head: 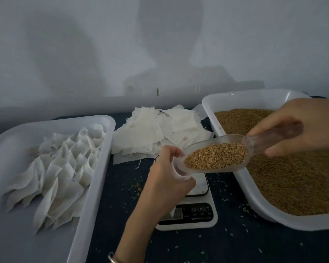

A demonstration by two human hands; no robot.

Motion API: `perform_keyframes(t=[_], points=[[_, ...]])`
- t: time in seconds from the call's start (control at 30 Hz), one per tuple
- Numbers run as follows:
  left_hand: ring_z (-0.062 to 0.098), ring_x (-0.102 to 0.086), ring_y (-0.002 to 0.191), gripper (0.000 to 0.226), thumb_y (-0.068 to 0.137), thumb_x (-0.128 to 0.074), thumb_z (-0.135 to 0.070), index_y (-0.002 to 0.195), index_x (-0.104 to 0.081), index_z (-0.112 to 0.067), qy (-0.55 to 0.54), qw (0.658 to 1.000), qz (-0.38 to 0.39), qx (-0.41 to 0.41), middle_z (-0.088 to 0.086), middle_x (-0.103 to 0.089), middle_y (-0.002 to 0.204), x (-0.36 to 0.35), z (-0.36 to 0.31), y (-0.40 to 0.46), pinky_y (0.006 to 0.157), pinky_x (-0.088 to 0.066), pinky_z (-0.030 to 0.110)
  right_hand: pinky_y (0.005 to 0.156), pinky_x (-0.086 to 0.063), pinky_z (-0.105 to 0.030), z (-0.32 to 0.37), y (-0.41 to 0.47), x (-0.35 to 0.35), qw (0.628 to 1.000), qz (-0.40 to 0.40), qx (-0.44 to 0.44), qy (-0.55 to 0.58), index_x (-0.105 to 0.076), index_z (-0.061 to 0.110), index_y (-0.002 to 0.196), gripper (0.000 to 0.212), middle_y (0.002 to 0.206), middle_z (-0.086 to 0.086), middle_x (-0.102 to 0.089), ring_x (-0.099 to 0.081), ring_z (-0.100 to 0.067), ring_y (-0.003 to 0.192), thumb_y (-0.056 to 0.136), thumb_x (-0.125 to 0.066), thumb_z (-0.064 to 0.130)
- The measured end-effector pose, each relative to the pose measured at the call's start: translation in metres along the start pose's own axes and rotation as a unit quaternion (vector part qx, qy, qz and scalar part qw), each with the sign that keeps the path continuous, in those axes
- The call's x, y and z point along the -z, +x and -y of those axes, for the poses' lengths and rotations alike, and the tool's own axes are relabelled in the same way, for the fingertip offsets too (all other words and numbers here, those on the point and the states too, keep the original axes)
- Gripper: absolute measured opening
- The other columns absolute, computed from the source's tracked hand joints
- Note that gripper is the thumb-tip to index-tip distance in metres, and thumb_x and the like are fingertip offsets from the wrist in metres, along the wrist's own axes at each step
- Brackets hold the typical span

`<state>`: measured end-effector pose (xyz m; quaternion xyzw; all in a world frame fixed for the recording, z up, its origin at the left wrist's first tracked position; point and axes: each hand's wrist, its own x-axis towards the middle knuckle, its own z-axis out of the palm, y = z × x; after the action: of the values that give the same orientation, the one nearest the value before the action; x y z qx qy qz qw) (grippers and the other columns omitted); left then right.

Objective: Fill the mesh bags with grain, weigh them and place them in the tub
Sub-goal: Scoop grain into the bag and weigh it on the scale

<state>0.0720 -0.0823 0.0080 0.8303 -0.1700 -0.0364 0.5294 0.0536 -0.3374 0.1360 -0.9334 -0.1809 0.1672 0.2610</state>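
While the scoop (217, 156), loaded with grain, is gripped by the right hand (300, 126) over the scale (196, 211) at mid-desk, a bag (179, 173) is pinched open by the left hand (167, 168) right under its tip. So it's the filling step; a slow tilt is probably needed next. Filled bags are piled in the tub (95, 168) at the left edge.

grain (285, 179): golden brown
scoop (217, 154): clear, see-through
mesh bags (61, 168): white, faintly stained
tub (95, 186): white
grain tray (234, 171): white
scale (196, 211): white body, black panel
table cover (235, 247): dark blue, flecked with pale grains
wall (84, 54): grey-white
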Motion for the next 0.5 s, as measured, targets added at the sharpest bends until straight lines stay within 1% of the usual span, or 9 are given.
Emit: perform_keyframes(t=[0.03, 0.07, 0.1, 0.17, 0.27, 0.33, 0.4, 0.43, 0.5], points=[[0.003, -0.047, 0.056, 0.043, 0.071, -0.068, -0.01, 0.093, -0.044, -0.037, 0.0, 1.0, 0.007, 0.0, 0.005, -0.061, 0.083, 0.0, -0.001, 0.0, 0.048, -0.04, 0.018, 0.068, -0.043, -0.001, 0.003, 0.003, 0.002, 1.0, 0.006, 0.001, -0.02, -0.054, 0.069, 0.1, 0.048, 0.088, 0.038, -0.066, -0.062, 0.014, 0.083, 0.052, -0.055, 0.07], [0.003, -0.045, 0.055, 0.043, 0.071, -0.068, -0.009, 0.093, -0.044, -0.037, -0.002, 1.0, 0.015, 0.001, 0.007, -0.061, 0.083, 0.0, -0.002, 0.0, 0.047, -0.038, 0.019, 0.065, -0.045, -0.005, 0.006, 0.006, 0.004, 0.999, 0.012, 0.001, -0.043, -0.051, 0.071, 0.1, 0.051, 0.087, 0.04, -0.064, -0.061, 0.017, 0.083, 0.05, -0.054, 0.071], [0.003, -0.043, 0.054, 0.042, 0.071, -0.067, -0.008, 0.093, -0.044, -0.036, -0.007, 1.0, 0.022, 0.003, 0.007, -0.06, 0.08, 0.0, -0.002, 0.0, 0.046, -0.037, 0.019, 0.063, -0.045, -0.009, 0.009, 0.008, 0.006, 0.998, 0.015, -0.002, -0.063, -0.049, 0.073, 0.101, 0.053, 0.087, 0.043, -0.062, -0.059, 0.019, 0.083, 0.048, -0.052, 0.072], [0.002, -0.043, 0.051, 0.041, 0.072, -0.067, -0.006, 0.093, -0.044, -0.033, -0.018, 0.999, 0.031, 0.008, 0.0, -0.056, 0.073, 0.0, -0.003, 0.0, 0.042, -0.035, 0.015, 0.063, -0.042, -0.009, 0.013, 0.01, 0.009, 0.996, 0.02, -0.005, -0.086, -0.047, 0.075, 0.1, 0.054, 0.086, 0.044, -0.061, -0.058, 0.02, 0.081, 0.046, -0.05, 0.074], [0.001, -0.045, 0.049, 0.04, 0.073, -0.066, -0.005, 0.093, -0.045, -0.032, -0.024, 0.999, 0.039, 0.017, -0.007, -0.055, 0.07, 0.0, -0.002, 0.0, 0.041, -0.035, 0.012, 0.063, -0.042, -0.002, 0.016, 0.013, 0.012, 0.995, 0.02, 0.0, -0.095, -0.048, 0.076, 0.098, 0.046, 0.084, 0.045, -0.061, -0.057, 0.021, 0.08, 0.055, -0.061, 0.066], [0.001, -0.044, 0.051, 0.04, 0.074, -0.066, -0.005, 0.094, -0.044, -0.032, -0.025, 0.998, 0.046, 0.023, -0.008, -0.057, 0.073, -0.001, -0.001, 0.0, 0.043, -0.037, 0.014, 0.06, -0.042, -0.007, 0.018, 0.015, 0.012, 0.993, 0.02, -0.005, -0.115, -0.046, 0.076, 0.1, 0.047, 0.085, 0.047, -0.059, -0.056, 0.023, 0.082, 0.06, -0.063, 0.058], [0.001, -0.044, 0.053, 0.041, 0.075, -0.066, -0.005, 0.094, -0.043, -0.032, -0.024, 0.998, 0.053, 0.024, -0.006, -0.062, 0.081, -0.002, 0.0, 0.0, 0.045, -0.038, 0.014, 0.062, -0.038, -0.008, 0.02, 0.016, 0.013, 0.991, 0.025, -0.007, -0.133, -0.043, 0.077, 0.1, 0.048, 0.086, 0.05, -0.057, -0.053, 0.025, 0.083, 0.062, -0.064, 0.055], [0.001, -0.044, 0.053, 0.041, 0.075, -0.066, -0.006, 0.094, -0.042, -0.032, -0.024, 0.998, 0.056, 0.025, -0.003, -0.064, 0.086, -0.003, 0.0, 0.0, 0.046, -0.038, 0.015, 0.062, -0.039, -0.007, 0.02, 0.016, 0.013, 0.991, 0.029, -0.007, -0.134, -0.046, 0.077, 0.098, 0.046, 0.085, 0.05, -0.056, -0.053, 0.026, 0.083, 0.064, -0.065, 0.053], [0.001, -0.044, 0.054, 0.041, 0.075, -0.066, -0.007, 0.095, -0.042, -0.034, -0.026, 0.998, 0.057, 0.026, 0.0, -0.064, 0.088, -0.004, 0.0, 0.0, 0.046, -0.038, 0.016, 0.059, -0.042, -0.004, 0.021, 0.016, 0.013, 0.991, 0.032, -0.003, -0.129, -0.058, 0.07, 0.093, 0.036, 0.082, 0.049, -0.057, -0.054, 0.025, 0.079, 0.068, -0.069, 0.046]])
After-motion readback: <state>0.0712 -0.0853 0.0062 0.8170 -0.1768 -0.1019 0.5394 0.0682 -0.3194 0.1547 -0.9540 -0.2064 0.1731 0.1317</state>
